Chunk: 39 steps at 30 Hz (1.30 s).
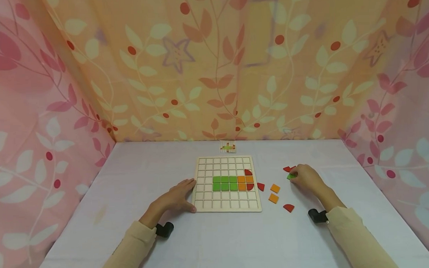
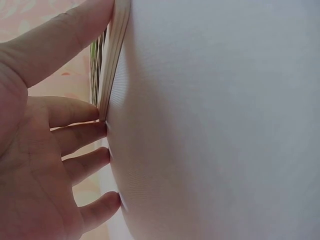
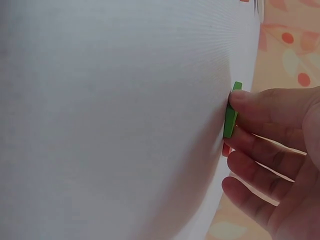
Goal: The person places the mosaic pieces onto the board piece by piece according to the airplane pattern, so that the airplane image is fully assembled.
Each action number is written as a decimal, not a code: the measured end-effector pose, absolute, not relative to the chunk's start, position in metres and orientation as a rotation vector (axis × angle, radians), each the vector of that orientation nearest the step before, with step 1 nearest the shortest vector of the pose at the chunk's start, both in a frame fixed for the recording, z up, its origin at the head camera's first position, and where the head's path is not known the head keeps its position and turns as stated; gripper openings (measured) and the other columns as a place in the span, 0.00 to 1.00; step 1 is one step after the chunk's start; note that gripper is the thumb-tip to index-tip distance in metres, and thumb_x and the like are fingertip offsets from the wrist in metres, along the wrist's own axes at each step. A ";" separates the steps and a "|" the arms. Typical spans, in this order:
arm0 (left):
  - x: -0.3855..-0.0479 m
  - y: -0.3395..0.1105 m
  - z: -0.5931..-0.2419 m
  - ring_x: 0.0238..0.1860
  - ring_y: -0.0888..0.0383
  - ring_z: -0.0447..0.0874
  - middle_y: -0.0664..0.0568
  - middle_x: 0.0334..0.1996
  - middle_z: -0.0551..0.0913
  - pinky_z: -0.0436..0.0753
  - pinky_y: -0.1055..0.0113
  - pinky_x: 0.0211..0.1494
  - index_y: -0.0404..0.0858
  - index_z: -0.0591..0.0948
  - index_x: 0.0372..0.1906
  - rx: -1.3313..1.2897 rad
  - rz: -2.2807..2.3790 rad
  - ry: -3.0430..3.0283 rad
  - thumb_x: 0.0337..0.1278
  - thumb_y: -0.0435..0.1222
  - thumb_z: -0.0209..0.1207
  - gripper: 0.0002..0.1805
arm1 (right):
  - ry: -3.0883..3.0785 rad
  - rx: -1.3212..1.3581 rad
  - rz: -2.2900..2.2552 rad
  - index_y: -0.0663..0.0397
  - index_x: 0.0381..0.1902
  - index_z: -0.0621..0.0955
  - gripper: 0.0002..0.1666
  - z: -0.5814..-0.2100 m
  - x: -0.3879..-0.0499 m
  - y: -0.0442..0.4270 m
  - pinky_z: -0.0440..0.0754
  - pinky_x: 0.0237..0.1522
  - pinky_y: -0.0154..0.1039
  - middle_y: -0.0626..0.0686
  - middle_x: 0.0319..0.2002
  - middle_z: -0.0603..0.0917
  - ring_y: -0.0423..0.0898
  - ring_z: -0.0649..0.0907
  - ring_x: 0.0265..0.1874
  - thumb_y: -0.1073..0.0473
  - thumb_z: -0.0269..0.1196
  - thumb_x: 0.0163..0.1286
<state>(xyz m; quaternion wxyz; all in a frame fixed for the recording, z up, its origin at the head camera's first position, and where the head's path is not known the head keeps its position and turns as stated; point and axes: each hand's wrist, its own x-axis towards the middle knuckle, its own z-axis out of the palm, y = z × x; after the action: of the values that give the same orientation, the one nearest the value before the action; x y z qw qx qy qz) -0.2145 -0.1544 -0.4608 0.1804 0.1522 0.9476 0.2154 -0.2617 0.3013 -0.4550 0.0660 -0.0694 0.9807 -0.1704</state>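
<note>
A pale wooden grid board (image 1: 208,205) lies on the cloth, with green, orange and red tiles set in its cells. My left hand (image 1: 175,196) rests along the board's left edge, thumb near the lower corner, fingers fairly straight; the left wrist view shows the fingertips against the board's side (image 2: 114,65) and the cloth. To the right of the board, my right hand (image 1: 307,179) pinches a green tile (image 3: 231,117) low at the cloth. A red tile (image 1: 288,169) lies right beside these fingers, partly hidden by them.
Between board and right hand lie two orange square tiles (image 1: 275,188) and a red tile (image 1: 260,187); another red quarter-round tile (image 1: 289,207) lies nearer me. A small pattern card (image 1: 228,146) sits behind the board. Patterned curtains (image 1: 212,71) enclose the white-covered table (image 1: 151,163).
</note>
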 end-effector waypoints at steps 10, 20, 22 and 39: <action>-0.214 -0.154 -0.461 0.78 0.42 0.47 0.43 0.77 0.55 0.53 0.41 0.76 0.35 0.57 0.75 0.415 0.605 2.668 0.41 0.45 0.75 0.56 | 2.946 -0.174 -0.494 0.69 0.42 0.84 0.14 -0.453 -0.264 0.299 0.78 0.54 0.58 0.62 0.38 0.84 0.58 0.80 0.40 0.65 0.67 0.60; -0.213 -0.154 -0.460 0.78 0.42 0.47 0.43 0.77 0.54 0.53 0.40 0.76 0.36 0.58 0.75 0.410 0.608 2.665 0.40 0.45 0.75 0.57 | 2.981 -0.302 -0.509 0.70 0.40 0.85 0.14 -0.453 -0.266 0.294 0.80 0.49 0.56 0.62 0.36 0.85 0.55 0.81 0.36 0.65 0.67 0.58; -0.213 -0.154 -0.460 0.78 0.42 0.47 0.43 0.77 0.54 0.53 0.40 0.76 0.36 0.57 0.75 0.409 0.607 2.667 0.40 0.45 0.75 0.57 | 2.976 -0.315 -0.522 0.70 0.41 0.85 0.14 -0.450 -0.266 0.289 0.80 0.49 0.55 0.61 0.37 0.85 0.54 0.81 0.37 0.64 0.66 0.59; -0.215 -0.152 -0.461 0.78 0.42 0.47 0.43 0.77 0.55 0.53 0.39 0.76 0.36 0.58 0.75 0.401 0.606 2.675 0.40 0.45 0.76 0.57 | 2.931 -0.524 -0.634 0.61 0.43 0.86 0.15 -0.432 -0.273 0.214 0.80 0.47 0.48 0.54 0.35 0.84 0.50 0.79 0.38 0.60 0.68 0.59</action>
<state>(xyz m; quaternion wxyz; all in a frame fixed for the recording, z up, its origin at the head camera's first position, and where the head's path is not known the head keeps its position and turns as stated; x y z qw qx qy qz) -0.2147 -0.1521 -0.4606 0.1838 0.1421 0.9486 0.2149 -0.2730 0.2139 -0.4317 0.0486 -0.1719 0.9617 -0.2080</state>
